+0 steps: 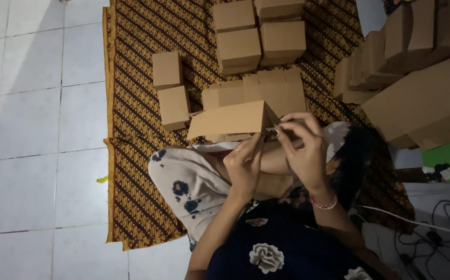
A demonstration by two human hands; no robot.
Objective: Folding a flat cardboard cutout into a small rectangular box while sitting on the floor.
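Gripping a half-folded carton [231, 119] at mid-frame, the left hand [245, 165] and right hand [303, 148] pinch its flap end. Thin cardboard looks light, stiff, easily creased; best held by edges. Finished boxes [258, 36] sit above.

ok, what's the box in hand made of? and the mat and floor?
Box: looks like brown cardboard, matte, with flat panels and crisp folded edges; both hands hold it, left hand, right hand. Mat: seems woven or printed fabric, brown patterned, with a slightly rumpled edge. Floor: probably glazed ceramic tile, pale, with grout lines and a faint sheen.
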